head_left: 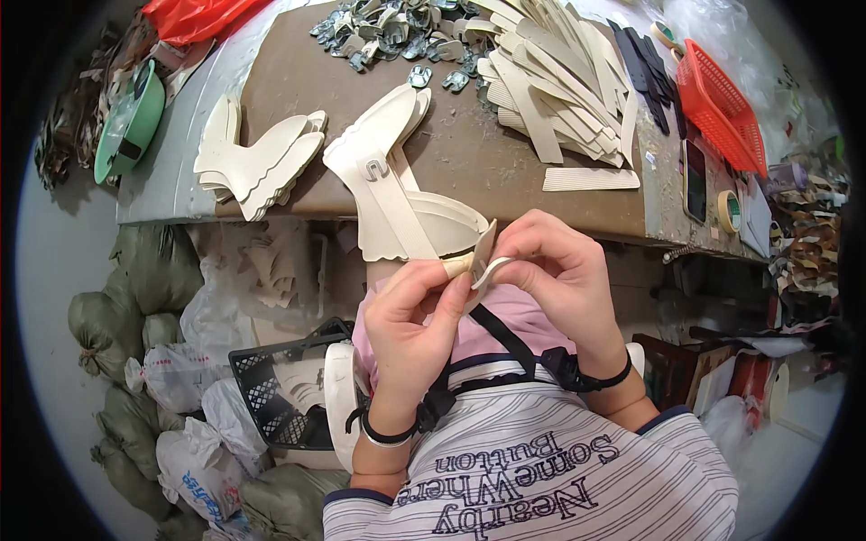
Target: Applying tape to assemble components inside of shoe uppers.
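Note:
Close to the table's front edge, my left hand (417, 311) and my right hand (561, 266) pinch a small curved cream strap piece (485, 256) between thumbs and fingers. The fingers hide part of it, so its exact shape cannot be told. Just beyond my hands lies a stack of cream shaped cut pieces (374, 212), with a strip and a metal buckle (372, 169) on top. A second stack of scalloped cream pieces (262, 158) rests to its left. Farther back sits a heap of metal buckles (397, 36), several with short cream tabs.
A pile of cream strips (559, 86), black strips (642, 63), a red basket (717, 108), a phone (695, 180) and a tape roll (729, 211) occupy the table's right. A green basin (152, 113) is at left. Below stand a black crate (262, 374) and several sacks (153, 270).

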The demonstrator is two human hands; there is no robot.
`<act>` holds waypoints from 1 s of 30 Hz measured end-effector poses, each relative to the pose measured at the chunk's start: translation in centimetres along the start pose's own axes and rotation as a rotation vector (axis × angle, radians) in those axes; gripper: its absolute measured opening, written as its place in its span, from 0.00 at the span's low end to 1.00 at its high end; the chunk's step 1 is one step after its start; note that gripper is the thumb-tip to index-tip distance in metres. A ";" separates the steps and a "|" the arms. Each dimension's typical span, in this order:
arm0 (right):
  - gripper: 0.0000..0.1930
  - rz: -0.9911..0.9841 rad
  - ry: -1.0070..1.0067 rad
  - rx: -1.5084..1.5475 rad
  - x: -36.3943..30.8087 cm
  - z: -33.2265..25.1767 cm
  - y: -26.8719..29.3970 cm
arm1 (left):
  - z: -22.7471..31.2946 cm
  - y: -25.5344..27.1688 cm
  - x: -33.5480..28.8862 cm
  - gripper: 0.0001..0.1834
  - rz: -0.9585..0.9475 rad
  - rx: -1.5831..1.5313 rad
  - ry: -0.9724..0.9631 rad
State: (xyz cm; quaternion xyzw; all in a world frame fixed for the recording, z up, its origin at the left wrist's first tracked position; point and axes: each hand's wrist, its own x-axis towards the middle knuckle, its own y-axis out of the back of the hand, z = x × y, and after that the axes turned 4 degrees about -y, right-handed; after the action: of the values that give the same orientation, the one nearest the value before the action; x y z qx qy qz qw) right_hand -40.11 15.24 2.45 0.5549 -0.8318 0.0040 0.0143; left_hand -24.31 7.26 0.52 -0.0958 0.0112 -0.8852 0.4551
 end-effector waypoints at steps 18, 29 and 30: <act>0.13 -0.030 -0.089 0.160 0.3 -0.7 -1.2 | 0.2 0.8 -0.1 0.12 0.034 0.278 -0.161; 0.12 -0.145 -0.084 0.264 0.1 0.5 -1.5 | -0.2 0.9 -0.2 0.10 0.011 0.245 -0.219; 0.12 -0.146 -0.081 0.265 0.0 0.2 -1.8 | -0.4 1.0 -0.3 0.10 -0.004 0.247 -0.236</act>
State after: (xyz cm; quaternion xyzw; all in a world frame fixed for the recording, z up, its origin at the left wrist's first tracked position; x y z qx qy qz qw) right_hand -38.43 14.50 2.28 0.6105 -0.7814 0.0904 -0.0922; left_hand -23.44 6.90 -0.03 -0.1427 -0.1513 -0.8633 0.4599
